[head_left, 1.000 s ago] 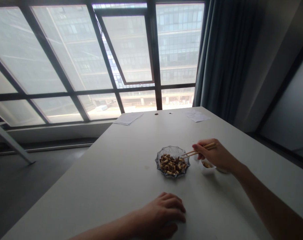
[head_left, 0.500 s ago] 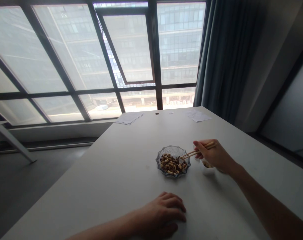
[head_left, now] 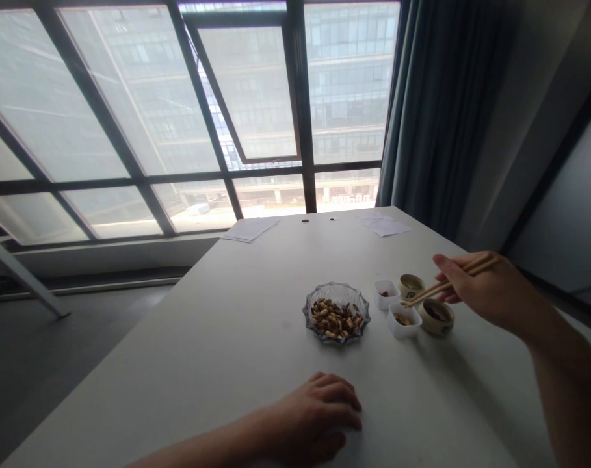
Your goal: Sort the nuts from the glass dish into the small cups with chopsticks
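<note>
Right hand (head_left: 493, 296) has the 2 slim tan wooden chopsticks (head_left: 426, 294) clenched near their rear ends; tips sit just over the far rim of the small white squarish cup (head_left: 403, 331), right of the scalloped clear glass bowl (head_left: 341, 292). Can't tell if the tips pinch anything. Left hand (head_left: 319, 413) is released, resting on the white table (head_left: 227, 325), near side of the bowl. Sticks look light, stiff, a bit slick; best hold is the rear half, tips free and level. Brown, tan oblong pieces (head_left: 335, 320) in the bowl look dry, hard, light, so likely to roll out of a loose pinch; take them across the middle, not the ends. White cup looks like thin plastic, would slide if nudged; hold by opposite walls. Glass is probably heavier, brittle: take it under the rim, both sides.
</note>
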{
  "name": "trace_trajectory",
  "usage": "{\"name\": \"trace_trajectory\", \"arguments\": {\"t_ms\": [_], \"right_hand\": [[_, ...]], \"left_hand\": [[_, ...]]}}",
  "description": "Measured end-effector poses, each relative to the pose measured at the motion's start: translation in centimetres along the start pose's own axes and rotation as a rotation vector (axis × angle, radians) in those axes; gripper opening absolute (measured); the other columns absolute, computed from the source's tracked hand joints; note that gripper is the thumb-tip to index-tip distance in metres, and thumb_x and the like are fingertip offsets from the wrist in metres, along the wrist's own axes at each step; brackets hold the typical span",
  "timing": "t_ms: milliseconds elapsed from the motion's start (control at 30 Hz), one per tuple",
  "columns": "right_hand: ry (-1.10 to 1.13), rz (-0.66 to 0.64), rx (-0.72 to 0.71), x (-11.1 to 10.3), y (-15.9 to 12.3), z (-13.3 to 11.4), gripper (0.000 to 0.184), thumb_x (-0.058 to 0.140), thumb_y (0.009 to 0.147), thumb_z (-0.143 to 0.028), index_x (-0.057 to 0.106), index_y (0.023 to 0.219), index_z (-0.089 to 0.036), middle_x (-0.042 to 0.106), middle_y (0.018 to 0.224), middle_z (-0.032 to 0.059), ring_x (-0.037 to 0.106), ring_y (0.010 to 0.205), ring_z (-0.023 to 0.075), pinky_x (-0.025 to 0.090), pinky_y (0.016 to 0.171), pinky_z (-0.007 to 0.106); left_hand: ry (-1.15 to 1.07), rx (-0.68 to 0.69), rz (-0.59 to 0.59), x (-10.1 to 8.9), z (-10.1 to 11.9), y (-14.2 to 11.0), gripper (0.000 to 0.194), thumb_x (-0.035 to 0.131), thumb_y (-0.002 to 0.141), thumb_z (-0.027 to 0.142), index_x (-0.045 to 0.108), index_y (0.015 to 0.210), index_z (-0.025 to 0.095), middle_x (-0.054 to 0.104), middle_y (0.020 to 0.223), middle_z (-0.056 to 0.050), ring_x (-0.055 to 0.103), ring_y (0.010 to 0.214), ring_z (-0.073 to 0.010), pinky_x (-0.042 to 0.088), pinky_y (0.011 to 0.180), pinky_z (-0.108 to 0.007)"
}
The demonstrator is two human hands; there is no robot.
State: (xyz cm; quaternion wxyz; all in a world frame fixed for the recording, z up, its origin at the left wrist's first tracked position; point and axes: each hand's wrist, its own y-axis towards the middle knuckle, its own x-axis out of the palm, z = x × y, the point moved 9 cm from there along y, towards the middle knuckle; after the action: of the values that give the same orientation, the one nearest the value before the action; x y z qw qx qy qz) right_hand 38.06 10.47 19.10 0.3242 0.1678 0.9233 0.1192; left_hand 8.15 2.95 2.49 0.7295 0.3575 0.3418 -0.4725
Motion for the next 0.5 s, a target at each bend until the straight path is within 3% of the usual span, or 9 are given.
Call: {"name": "trace_trajectory", "arguments": {"t_ms": [267,500], "right_hand": [[-0.076,-0.126,-0.083,1.7,1.0,0.8,0.047,0.073,0.092,-0.061,0.078,0.073,-0.018,0.074,0.058,0.0073,0.071,0.047,0.0229,0.050,0.040,0.027],[-0.040,-0.081,-0.028,1.3,1.1,1.0,0.046,0.071,0.094,-0.061,0.079,0.077,-0.019,0.080,0.072,0.0090,0.079,0.059,0.0261,0.057,0.045,0.027]], "left_hand": [[-0.011,-0.003,-0.013,0.1,-0.1,-0.1,0.034,0.064,0.097,0.022,0.065,0.131,0.027,0.069,0.138,-0.009,0.059,0.136,-0.0285,0.044,0.120,-0.045],[-0.007,-0.007,-0.003,0.2,-0.2,-0.1,0.035,0.066,0.096,0.022,0.065,0.130,0.027,0.069,0.138,-0.007,0.059,0.137,-0.0272,0.043,0.120,-0.043]]}}
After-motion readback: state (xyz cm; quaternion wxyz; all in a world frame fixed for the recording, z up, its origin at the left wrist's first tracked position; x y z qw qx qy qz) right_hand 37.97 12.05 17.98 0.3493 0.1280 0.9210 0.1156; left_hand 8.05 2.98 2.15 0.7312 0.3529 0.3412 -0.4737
